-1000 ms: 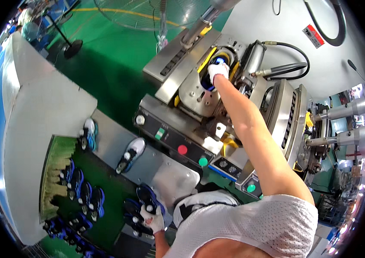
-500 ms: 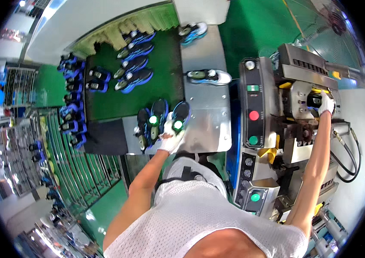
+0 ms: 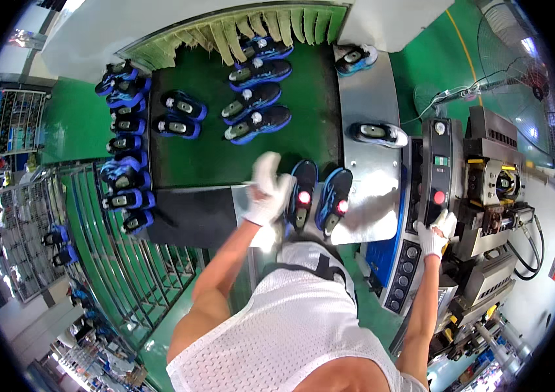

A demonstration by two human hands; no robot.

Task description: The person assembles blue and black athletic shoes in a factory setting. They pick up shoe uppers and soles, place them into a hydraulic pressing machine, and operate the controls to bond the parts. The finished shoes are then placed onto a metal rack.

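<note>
My left hand (image 3: 268, 191), in a white glove, is raised over the near edge of the worktable with its fingers spread and nothing in it. Just to its right, a black shoe with a blue sole (image 3: 302, 196) lies toe away from me. Beside that is a second black-and-blue shoe (image 3: 334, 201). A red light spot shines on each. My right hand (image 3: 437, 234), gloved too, rests at the lower end of the machine's control panel (image 3: 439, 163), below the red button (image 3: 439, 196). Its fingers are partly extended and hold nothing; what its fingertips touch is hidden.
Several shoes stand on the green belt (image 3: 192, 160) beneath a fringed curtain (image 3: 238, 32). More line a rack on the left. Two black-and-white shoes sit on the metal side plate (image 3: 375, 98). The press (image 3: 506, 183) is at the right, and a fan (image 3: 519, 78) stands behind.
My right hand has left the press and come down to the control panel. My left hand has let go of the shoe and moved left. The light spots turned red. My view has shifted left.
</note>
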